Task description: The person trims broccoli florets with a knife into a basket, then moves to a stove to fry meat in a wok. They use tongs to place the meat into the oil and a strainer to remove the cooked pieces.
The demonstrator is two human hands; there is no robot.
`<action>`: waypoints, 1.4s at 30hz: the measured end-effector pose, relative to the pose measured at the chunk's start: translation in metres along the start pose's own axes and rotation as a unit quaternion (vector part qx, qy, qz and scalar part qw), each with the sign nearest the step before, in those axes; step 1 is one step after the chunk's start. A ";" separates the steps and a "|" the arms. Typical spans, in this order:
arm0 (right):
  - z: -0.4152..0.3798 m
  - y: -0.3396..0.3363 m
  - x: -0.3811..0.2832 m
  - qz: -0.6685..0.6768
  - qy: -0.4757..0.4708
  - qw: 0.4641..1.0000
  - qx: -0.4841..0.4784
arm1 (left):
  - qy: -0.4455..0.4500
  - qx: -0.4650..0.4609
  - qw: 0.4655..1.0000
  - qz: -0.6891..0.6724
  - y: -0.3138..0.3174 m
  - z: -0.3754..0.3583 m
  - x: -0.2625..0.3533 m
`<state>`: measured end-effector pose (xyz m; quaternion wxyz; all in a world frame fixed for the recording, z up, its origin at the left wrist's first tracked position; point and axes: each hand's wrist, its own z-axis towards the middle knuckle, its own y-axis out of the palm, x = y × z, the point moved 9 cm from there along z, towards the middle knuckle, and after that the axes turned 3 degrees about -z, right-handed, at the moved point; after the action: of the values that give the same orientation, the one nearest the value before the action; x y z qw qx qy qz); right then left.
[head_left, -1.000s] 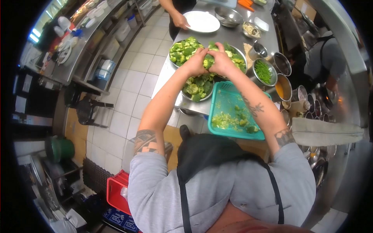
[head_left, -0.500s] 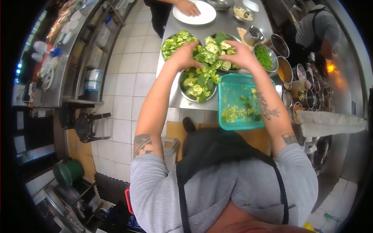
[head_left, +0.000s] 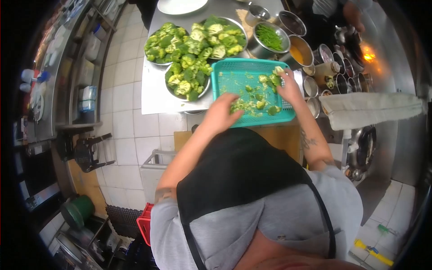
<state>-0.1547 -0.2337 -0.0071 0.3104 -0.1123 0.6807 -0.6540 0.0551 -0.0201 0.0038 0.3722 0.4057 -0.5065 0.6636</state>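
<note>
Inside the turquoise plastic basket lie small broccoli crumbs and loose broccoli florets. My left hand reaches over its near left corner, thumb and fingers apart, fingertips at the pale crumbs. On the right side, my right hand has its fingers bent round a few florets against the basket wall. Beyond the basket's left side, three metal bowls stand heaped with cut broccoli: the near bowl, the far left bowl and the far right bowl.
Behind the basket stands a pot of chopped green vegetable. Several metal containers, one with orange liquid, line the right side. A white plate lies at the far end. A pale cloth hangs at right; a co-worker's arm shows beyond.
Both hands have left the heaped broccoli and come down into the basket. The view has shifted, and the basket sits farther onto the table. The co-worker's hand on the plate is out of view.
</note>
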 end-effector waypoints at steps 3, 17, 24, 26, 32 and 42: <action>0.024 0.037 0.019 -0.067 0.075 0.995 -0.017 | 0.000 -0.117 0.968 0.220 0.090 0.046 -0.005; 0.003 0.083 0.031 0.013 0.020 0.992 -0.122 | -0.087 -0.158 0.961 0.210 0.189 0.106 -0.056; -0.009 0.063 0.014 0.091 0.007 0.995 -0.026 | -0.058 -0.116 0.990 0.056 0.180 0.103 -0.054; 0.005 0.043 -0.005 0.089 -0.011 0.996 -0.007 | -0.005 -0.073 0.997 0.018 0.156 0.102 -0.038; 0.074 -0.055 -0.186 0.118 -0.113 0.986 0.042 | 0.011 0.065 0.997 0.032 -0.032 0.114 0.022; 0.206 0.040 -0.365 0.065 -0.036 0.956 -0.284 | -0.076 0.107 0.987 0.093 -0.218 0.111 -0.087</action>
<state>0.2581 -0.1941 0.0648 0.3317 -0.1750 0.8325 -0.4077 0.3041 -0.0901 0.0226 0.2236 0.4442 -0.4947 0.7127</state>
